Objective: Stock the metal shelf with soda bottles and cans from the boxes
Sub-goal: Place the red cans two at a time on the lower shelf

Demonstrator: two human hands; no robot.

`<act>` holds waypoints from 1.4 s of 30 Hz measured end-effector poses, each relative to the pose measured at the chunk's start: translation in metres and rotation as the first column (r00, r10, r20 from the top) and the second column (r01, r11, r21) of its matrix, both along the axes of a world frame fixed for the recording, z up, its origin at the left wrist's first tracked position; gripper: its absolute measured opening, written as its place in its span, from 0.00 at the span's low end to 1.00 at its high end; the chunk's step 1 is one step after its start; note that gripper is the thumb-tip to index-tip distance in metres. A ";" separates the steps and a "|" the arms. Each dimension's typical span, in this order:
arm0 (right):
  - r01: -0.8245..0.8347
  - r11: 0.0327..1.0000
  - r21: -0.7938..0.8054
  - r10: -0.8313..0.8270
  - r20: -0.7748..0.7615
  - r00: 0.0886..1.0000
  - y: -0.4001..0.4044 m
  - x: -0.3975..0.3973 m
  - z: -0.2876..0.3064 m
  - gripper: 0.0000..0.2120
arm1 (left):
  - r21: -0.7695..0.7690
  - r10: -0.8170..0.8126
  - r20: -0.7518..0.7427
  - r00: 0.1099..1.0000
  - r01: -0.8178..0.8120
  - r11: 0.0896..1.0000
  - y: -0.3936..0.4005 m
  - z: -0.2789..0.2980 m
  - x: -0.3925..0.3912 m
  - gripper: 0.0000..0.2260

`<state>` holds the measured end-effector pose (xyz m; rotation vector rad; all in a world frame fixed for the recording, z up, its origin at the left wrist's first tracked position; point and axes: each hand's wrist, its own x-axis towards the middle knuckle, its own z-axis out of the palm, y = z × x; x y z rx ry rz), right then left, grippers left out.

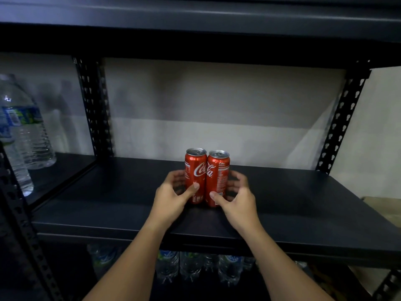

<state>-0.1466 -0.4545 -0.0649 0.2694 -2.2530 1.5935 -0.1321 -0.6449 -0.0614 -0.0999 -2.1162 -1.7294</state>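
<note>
Left can: we see a red cola can standing upright on the dark shelf board, about midway along its width, touching the can beside it.
Right can: a second red cola can, also upright, pressed side to side against the first; both have silver tops with the tabs unopened.
Left hand: we hold it curved around the left can from its outer side, thumb lying on the front of the can low down, fingers wrapped behind; the fingers are blurred.
Right hand: we hold it the same way around the right can, thumb tip on the lower front, fingers curled round the far side.
Metal shelf: black frame with perforated uprights at the back left and back right; another board runs overhead.
Large water bottles: clear plastic with blue and green labels, standing on the neighbouring shelf bay to the left, well apart from the cans.
Small water bottles: a row of clear bottles on the level below, seen between our forearms.
Wall: pale grey, behind the shelf.
Carton corner: a brown edge at far right; we cannot tell what it holds.
</note>
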 end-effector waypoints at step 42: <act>-0.006 0.976 0.219 0.002 0.019 1.000 -0.009 0.006 0.004 0.36 | -0.138 0.101 -0.042 0.994 -0.106 0.985 0.000 -0.002 0.004 0.34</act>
